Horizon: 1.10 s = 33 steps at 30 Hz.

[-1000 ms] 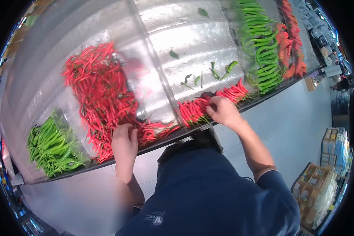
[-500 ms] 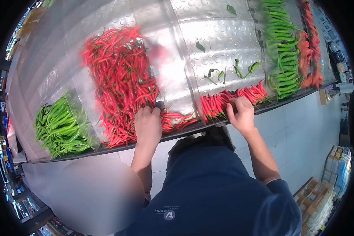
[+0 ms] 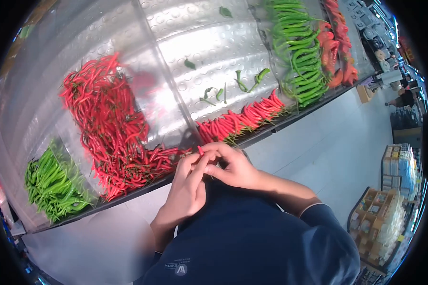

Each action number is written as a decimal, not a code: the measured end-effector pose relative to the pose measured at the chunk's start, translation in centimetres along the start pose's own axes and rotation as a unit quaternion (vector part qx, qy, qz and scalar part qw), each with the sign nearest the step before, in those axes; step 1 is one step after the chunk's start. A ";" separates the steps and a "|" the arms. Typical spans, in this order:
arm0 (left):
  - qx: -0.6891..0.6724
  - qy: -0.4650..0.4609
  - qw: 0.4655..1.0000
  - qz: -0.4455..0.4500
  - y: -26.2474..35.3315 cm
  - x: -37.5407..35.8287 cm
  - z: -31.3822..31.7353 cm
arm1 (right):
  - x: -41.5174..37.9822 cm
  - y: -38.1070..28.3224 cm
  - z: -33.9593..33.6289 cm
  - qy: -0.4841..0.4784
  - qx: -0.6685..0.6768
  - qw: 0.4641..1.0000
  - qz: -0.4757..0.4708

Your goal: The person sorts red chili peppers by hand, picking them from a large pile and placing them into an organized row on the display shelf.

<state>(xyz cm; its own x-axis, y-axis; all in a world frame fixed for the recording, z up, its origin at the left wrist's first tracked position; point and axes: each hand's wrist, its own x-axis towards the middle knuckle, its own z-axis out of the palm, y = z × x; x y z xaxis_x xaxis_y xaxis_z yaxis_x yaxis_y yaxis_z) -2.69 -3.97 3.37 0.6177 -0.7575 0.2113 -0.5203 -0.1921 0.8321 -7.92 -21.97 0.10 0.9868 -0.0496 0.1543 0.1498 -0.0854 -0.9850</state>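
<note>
A red chili [image 3: 200, 151] sits pinched between both hands, held in front of the person's chest just below the shelf edge [image 3: 271, 129]. The left hand [image 3: 188, 187] and right hand [image 3: 233, 167] touch, fingers closed around it (only its tip shows). Behind lie a row of red chilies [image 3: 242, 118], a red chili heap [image 3: 111, 128] and green chilies [image 3: 50, 183].

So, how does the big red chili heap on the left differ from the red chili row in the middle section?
The red chili heap is large, tangled and climbs high up the shelf; the red chili row is small, tidy and lies only along the front edge. Both hold thin red chilies on the dimpled metal shelf.
</note>
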 end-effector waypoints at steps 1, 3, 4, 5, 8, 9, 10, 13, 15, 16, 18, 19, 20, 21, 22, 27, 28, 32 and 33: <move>-0.012 0.013 1.000 0.011 0.0 0.1 0.6 | -0.1 0.2 -0.1 0.005 -0.006 1.000 0.000; -0.012 -0.001 1.000 0.014 -0.3 0.2 0.9 | -0.1 0.1 -0.6 0.001 0.074 0.993 0.088; -0.007 -0.012 1.000 0.011 -0.4 0.2 0.9 | -0.1 -0.2 -1.1 0.004 0.070 0.994 0.088; -0.009 -0.012 1.000 0.014 -0.4 0.4 0.9 | 0.0 -0.7 -1.7 0.004 -0.006 0.998 0.070; 0.028 0.008 0.999 -0.028 -0.5 0.7 0.2 | 1.3 -0.8 -4.0 0.135 -0.167 0.977 0.020; 0.072 0.046 0.996 -0.002 -1.3 0.7 -0.2 | 1.9 -0.1 -5.5 0.171 -0.168 0.969 0.056; 0.114 0.083 0.990 0.025 -2.4 0.6 -0.7 | 2.4 0.1 -7.1 0.193 -0.253 0.946 0.059; 0.278 0.133 0.949 -0.065 -5.2 0.0 -2.5 | 2.7 1.2 -10.1 0.175 -0.399 0.889 0.138; 0.338 0.112 0.929 -0.099 -6.4 -0.3 -3.3 | 2.2 2.6 -10.4 0.167 -0.430 0.874 0.155; 0.361 0.095 0.920 -0.121 -6.7 -0.4 -3.5 | 2.1 3.3 -10.2 0.176 -0.447 0.868 0.123; 0.348 0.061 0.923 -0.150 -7.5 -0.3 -3.5 | 2.1 3.9 -10.1 0.182 -0.462 0.863 0.090; 0.336 0.027 0.924 -0.178 -7.8 -0.4 -3.6 | 2.1 4.1 -9.8 0.201 -0.472 0.855 0.082; 0.341 0.027 0.921 -0.185 -8.0 -0.5 -3.5 | 2.2 4.4 -9.4 0.220 -0.479 0.847 0.073; 0.332 0.061 0.924 -0.182 -7.7 -0.3 -3.2 | 2.3 4.8 -9.3 0.223 -0.489 0.841 0.059; 0.324 0.095 0.924 -0.177 -7.6 -0.2 -3.0 | 2.3 5.1 -9.3 0.220 -0.499 0.837 0.052; 0.359 0.110 0.909 -0.184 -8.3 -0.4 -3.0 | 2.1 4.8 -8.9 0.213 -0.511 0.832 0.023; 0.354 0.110 0.910 -0.184 -8.4 -0.4 -3.0 | 2.2 4.5 -8.6 0.216 -0.518 0.828 0.006; 0.331 0.123 0.921 -0.165 -8.7 -0.6 -3.4 | 1.9 1.4 -5.5 0.162 -0.435 0.873 -0.146; 0.330 0.115 0.921 -0.173 -8.5 -0.5 -3.7 | 1.7 0.5 -4.3 0.111 -0.419 0.880 -0.192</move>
<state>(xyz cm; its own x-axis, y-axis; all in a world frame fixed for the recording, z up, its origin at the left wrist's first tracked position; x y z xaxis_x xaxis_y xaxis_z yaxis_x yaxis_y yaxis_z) 3.62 0.34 -1.96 0.8832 -0.4413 0.1587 -0.4665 -0.7922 0.3935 -6.39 -26.37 0.18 0.8227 -0.0412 0.5669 0.2804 -0.8382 -0.4677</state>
